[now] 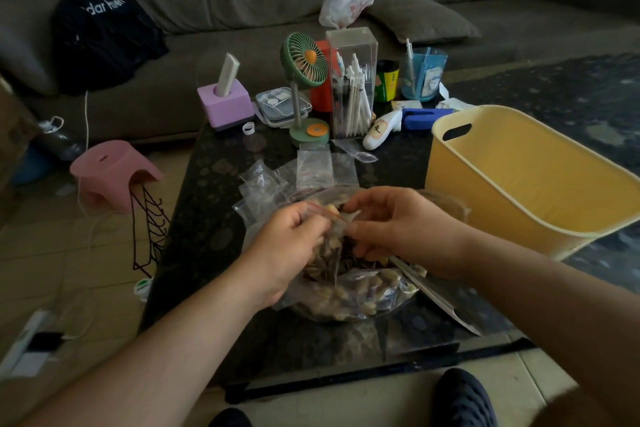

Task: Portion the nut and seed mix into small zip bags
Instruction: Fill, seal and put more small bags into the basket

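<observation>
Left hand (291,246) and right hand (398,225) close together, both pinching a small bag (341,218) over the big bag of mix (349,295) on the tabletop (207,218). Empty bags (304,170) just behind the mix. Yellow tub (512,180) right of it.

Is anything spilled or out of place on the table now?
No nuts look spilled. The yellow basket hangs over the table edge at right. Both hands, left and right, pinch a small bag.
</observation>
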A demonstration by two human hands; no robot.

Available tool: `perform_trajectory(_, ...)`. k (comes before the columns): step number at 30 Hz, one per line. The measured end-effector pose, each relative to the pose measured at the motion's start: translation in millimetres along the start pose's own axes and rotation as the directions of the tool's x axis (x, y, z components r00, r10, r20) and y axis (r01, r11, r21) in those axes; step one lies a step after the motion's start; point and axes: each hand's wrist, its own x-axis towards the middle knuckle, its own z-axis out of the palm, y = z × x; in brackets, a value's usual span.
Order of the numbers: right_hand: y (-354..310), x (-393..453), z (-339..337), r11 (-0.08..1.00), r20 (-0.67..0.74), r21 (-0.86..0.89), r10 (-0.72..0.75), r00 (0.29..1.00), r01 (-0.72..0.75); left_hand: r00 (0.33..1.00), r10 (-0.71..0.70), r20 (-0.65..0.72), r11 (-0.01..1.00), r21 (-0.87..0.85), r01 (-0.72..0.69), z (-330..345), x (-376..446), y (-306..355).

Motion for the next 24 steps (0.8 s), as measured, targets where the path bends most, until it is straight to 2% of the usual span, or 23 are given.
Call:
perform_trajectory(3,2.3,2.2,-1.6,0.986,0.028,-0.163,0.050,0.998,-0.045,0.997,-0.078,0.025,0.990,0.119,0.075,-3.7,2.9,-1.6)
perform_trajectory(6,1.3,3.4,-7.3,0.958,-0.055,-0.287,0.008,0.998,-0.024,0.993,-0.101,0.069,0.985,0.146,0.090,-5.8,2.3,-3.1)
perform_trajectory(11,0.4,2.9,-6.8,0.957,-0.082,-0.288,-0.015,0.997,-0.009,0.997,-0.029,0.066,0.992,0.123,0.021,-4.7,1.1,-4.1)
perform_trajectory(15,-3.7,0.3,-5.5,0.978,-0.036,-0.205,0.027,0.999,-0.034,0.994,0.095,0.045,0.995,-0.011,-0.094,-2.6,-3.0,-0.7)
perform_trajectory(17,-3.6,-1.1,-5.3,0.985,0.010,-0.170,0.042,0.999,-0.040,0.990,0.135,0.048,0.982,-0.138,-0.128,-1.8,-4.1,2.4)
perform_trajectory(21,0.9,0.3,-2.9,0.993,0.049,-0.106,-0.036,0.998,0.042,0.994,0.085,0.063,0.906,-0.420,-0.051,0.5,-6.4,11.6)
perform_trajectory(24,3.8,3.2,3.5,0.984,-0.011,-0.133,-0.122,0.993,0.119,0.995,0.052,0.086,0.830,-0.557,0.005,-1.1,-5.0,16.6)
